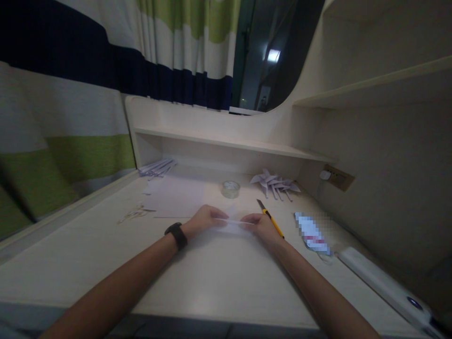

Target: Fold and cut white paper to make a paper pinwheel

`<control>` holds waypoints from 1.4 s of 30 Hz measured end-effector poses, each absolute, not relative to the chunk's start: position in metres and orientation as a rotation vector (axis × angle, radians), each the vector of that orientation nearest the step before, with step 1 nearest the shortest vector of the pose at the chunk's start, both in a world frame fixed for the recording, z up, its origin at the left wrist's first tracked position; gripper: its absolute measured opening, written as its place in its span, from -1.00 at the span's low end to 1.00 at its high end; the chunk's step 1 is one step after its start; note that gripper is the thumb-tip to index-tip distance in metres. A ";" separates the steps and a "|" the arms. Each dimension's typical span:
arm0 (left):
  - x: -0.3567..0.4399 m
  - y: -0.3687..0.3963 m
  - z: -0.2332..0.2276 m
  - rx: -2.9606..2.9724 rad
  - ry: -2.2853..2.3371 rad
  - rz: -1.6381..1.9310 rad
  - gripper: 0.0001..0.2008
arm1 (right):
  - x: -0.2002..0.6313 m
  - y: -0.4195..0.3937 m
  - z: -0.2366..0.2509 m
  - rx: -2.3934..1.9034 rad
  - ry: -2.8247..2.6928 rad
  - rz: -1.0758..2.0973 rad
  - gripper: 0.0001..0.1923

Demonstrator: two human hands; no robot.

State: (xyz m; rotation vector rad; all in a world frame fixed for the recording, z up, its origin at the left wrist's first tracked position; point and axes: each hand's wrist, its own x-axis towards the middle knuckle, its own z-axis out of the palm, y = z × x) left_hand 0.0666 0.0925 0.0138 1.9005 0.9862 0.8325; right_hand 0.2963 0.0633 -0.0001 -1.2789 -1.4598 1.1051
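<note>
Over the middle of the desk, a piece of white paper (pixel 233 223) is pinched at its two sides between my hands, one edge turned up towards me. My left hand (pixel 205 220), with a black watch on the wrist, grips the left side. On the right side, my right hand (pixel 263 227) holds the paper between thumb and fingers. A yellow utility knife (pixel 274 223) lies just beyond my right hand, partly behind it, with its blade out. Flat white paper sheets (pixel 180 193) lie beyond my left hand.
A clear tape roll (pixel 230 189) stands behind the paper. White paper pinwheels (pixel 273 182) are heaped at back right, rolled paper sticks (pixel 158 167) at back left. Small pale sticks (pixel 135 213) lie left. A pixelated item (pixel 312 234) and long white device (pixel 383 285) lie right.
</note>
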 end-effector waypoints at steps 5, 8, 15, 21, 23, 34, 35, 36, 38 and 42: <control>0.065 0.096 0.009 1.950 0.953 0.805 -0.67 | 0.298 0.064 -0.002 -1.296 -1.464 1.191 -0.70; 0.064 0.098 0.007 1.978 0.872 0.744 -0.65 | 0.298 0.063 0.001 -1.281 -1.469 1.150 -0.73; 0.063 0.098 0.007 1.970 0.847 0.730 -0.64 | 0.296 0.060 0.008 -1.213 -1.403 1.230 -0.74; 0.063 0.092 0.019 1.961 0.823 0.700 -0.64 | 0.297 0.062 0.008 -1.195 -1.381 1.291 -0.68; 0.063 0.091 0.023 1.975 0.830 0.701 -0.64 | 0.298 0.063 0.008 -1.177 -1.372 1.310 -0.67; 0.063 0.091 0.024 1.995 0.828 0.689 -0.54 | 0.303 0.070 -0.001 -1.098 -1.408 1.349 -0.53; 0.063 0.091 0.025 1.995 0.827 0.691 -0.54 | 0.303 0.070 -0.001 -1.105 -1.406 1.341 -0.53; 0.063 0.090 0.025 2.001 0.828 0.694 -0.54 | 0.303 0.069 0.000 -1.114 -1.406 1.323 -0.53; 0.064 0.090 0.025 2.017 0.831 0.700 -0.53 | 0.302 0.068 0.001 -1.131 -1.419 1.256 -0.54; 0.064 0.090 0.022 2.001 0.824 0.685 -0.55 | 0.303 0.066 0.002 -1.181 -1.456 1.173 -0.56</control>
